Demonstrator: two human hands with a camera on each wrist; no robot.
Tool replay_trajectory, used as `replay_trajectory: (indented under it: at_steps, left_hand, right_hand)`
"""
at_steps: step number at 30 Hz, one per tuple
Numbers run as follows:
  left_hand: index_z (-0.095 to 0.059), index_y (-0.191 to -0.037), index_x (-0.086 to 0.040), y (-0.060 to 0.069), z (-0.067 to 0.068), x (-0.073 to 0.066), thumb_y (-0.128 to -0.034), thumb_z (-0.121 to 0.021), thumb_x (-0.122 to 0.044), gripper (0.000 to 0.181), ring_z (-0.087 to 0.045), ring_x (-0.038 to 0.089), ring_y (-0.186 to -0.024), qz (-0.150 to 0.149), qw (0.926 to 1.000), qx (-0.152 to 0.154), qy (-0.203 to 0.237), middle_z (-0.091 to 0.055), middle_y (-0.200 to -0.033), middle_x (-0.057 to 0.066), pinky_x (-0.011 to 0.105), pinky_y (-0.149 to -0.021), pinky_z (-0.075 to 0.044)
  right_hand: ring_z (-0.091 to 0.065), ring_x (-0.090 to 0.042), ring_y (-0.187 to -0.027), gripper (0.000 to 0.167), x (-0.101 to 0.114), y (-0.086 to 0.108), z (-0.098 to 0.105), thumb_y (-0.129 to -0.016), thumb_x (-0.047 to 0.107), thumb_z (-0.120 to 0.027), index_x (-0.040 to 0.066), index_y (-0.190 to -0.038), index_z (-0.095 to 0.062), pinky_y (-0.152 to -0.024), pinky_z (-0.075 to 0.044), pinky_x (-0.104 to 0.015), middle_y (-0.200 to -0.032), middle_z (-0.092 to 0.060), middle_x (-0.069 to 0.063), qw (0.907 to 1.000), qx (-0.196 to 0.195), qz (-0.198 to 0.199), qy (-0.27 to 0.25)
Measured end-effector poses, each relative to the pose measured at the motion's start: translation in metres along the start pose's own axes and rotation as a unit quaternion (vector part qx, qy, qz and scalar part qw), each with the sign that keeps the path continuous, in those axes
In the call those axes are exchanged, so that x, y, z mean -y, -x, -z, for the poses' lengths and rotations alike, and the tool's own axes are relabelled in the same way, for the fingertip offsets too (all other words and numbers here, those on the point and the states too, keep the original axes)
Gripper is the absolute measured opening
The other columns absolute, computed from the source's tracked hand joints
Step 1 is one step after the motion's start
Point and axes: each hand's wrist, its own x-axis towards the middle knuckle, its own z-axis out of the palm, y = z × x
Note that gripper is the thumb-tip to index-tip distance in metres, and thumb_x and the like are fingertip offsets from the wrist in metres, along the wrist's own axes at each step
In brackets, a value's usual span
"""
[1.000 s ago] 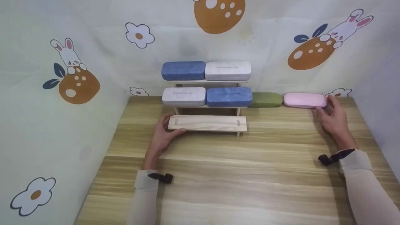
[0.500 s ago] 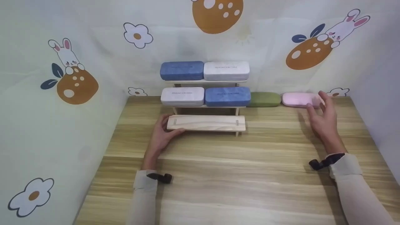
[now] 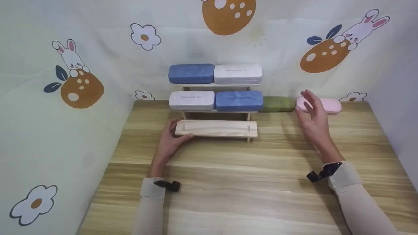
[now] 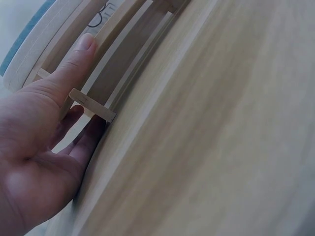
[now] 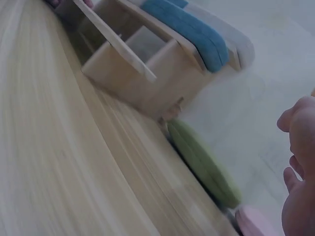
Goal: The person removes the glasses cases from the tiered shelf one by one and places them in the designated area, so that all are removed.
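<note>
My left hand (image 3: 169, 139) grips the left end of the lowest step of a stepped wooden display rack (image 3: 217, 128), thumb along the front edge. That step is bare. On the top step sit a blue glasses case (image 3: 191, 73) and a white glasses case (image 3: 237, 74). The middle step bears another white case (image 3: 191, 101) and another blue case (image 3: 239, 101). My right hand (image 3: 315, 122) hovers with fingers apart, holding nothing, partly covering a pink glasses case (image 3: 331, 105). Left of that lies a green glasses case (image 5: 204, 164), its left end hidden behind the rack in the head view.
A wood-grain table (image 3: 228, 182) carries the rack and the two loose cases near its back edge. Behind it hangs a pale cloth (image 3: 281, 42) printed with rabbits and flowers. Similar pale walls close off both sides.
My right hand has come off the right end of the pink case and moved left, toward the green case. My left hand keeps its grip on the rack.
</note>
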Motion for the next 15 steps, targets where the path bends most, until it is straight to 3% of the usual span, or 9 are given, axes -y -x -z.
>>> replay_trajectory:
  at_steps: [9,15]
  left_hand:
    - [-0.048,-0.156,-0.015,-0.001,0.000,0.003,-0.0773,-0.101,-0.027,0.096,-0.062,0.026,-0.138,-0.007,1.0000,0.000,-0.004,-0.063,-0.155,0.009,0.043,-0.121,-0.047]
    - [-0.048,-0.157,-0.013,-0.001,0.000,0.001,-0.0791,-0.100,-0.024,0.094,-0.061,0.024,-0.139,-0.016,0.9998,0.004,0.007,-0.063,-0.155,0.009,0.043,-0.122,-0.046]
  right_hand:
    - [-0.042,-0.023,-0.159,0.067,0.013,0.004,-0.041,-0.103,0.003,-0.070,0.004,-0.163,-0.041,-0.132,-0.037,-0.043,-0.166,-0.050,-0.011,0.9975,0.051,0.031,-0.038]
    - [-0.042,-0.025,-0.159,0.069,0.017,0.005,-0.068,-0.103,0.004,-0.072,0.003,-0.164,-0.040,-0.132,-0.035,-0.051,-0.166,-0.050,-0.011,0.9948,0.071,0.031,-0.065]
